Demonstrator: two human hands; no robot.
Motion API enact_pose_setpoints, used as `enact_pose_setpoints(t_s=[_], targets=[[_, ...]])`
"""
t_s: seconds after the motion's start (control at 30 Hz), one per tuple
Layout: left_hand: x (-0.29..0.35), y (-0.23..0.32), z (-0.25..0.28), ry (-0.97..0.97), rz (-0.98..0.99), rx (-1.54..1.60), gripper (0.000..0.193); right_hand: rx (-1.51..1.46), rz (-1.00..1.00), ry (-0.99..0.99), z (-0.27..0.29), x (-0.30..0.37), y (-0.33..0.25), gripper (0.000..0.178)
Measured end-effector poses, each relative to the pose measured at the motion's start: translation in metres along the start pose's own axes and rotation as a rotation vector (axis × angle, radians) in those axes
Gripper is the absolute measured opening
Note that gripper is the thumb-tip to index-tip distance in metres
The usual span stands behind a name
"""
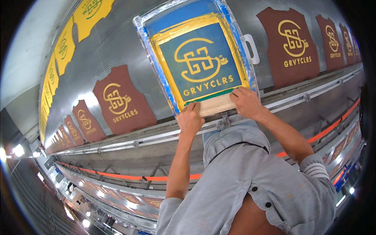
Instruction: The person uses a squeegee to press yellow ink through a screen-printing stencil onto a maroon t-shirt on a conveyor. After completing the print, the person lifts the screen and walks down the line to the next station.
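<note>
Across the near end of the printing screen (201, 58), we hold a wooden squeegee (216, 105): our left hand (190, 116) curls its fingers closed over one end, our right hand (246, 102) the other, its middle bare between them, a green strip (220, 93) just beyond.

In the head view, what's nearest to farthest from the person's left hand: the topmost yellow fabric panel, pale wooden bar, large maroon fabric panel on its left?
1. Pale wooden bar: gripped by the left hand.
2. Large maroon fabric panel: left of the hand.
3. Topmost yellow fabric panel: far upper left.
</note>
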State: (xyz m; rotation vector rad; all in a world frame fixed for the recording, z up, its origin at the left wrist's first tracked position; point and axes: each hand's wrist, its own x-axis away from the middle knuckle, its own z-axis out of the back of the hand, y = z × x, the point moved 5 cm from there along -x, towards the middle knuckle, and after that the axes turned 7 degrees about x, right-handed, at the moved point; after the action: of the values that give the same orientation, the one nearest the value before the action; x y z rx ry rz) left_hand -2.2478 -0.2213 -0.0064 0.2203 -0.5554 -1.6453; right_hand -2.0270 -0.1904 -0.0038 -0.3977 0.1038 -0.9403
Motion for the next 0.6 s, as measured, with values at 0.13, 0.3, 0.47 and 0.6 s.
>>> enact_pose_setpoints(t_s=[0.13, 0.3, 0.47, 0.6], targets=[[-0.002, 0.001, 0.002, 0.033, -0.046, -0.005, 0.036, 0.029, -0.003, 0.002, 0.0, 0.002, 0.002, 0.023], [-0.009, 0.011, 0.012, -0.011, -0.021, -0.045, 0.022, -0.342, -0.159, 0.074, 0.04, -0.025, 0.036, 0.058], [-0.013, 0.026, -0.005, -0.004, -0.073, -0.143, 0.023, -0.289, -0.717, 0.525, 0.021, -0.059, 0.159, 0.053], [-0.006, 0.02, -0.017, -0.028, -0.076, -0.018, 0.023, -0.432, -0.647, 0.619, 0.009, -0.084, 0.18, 0.032]])
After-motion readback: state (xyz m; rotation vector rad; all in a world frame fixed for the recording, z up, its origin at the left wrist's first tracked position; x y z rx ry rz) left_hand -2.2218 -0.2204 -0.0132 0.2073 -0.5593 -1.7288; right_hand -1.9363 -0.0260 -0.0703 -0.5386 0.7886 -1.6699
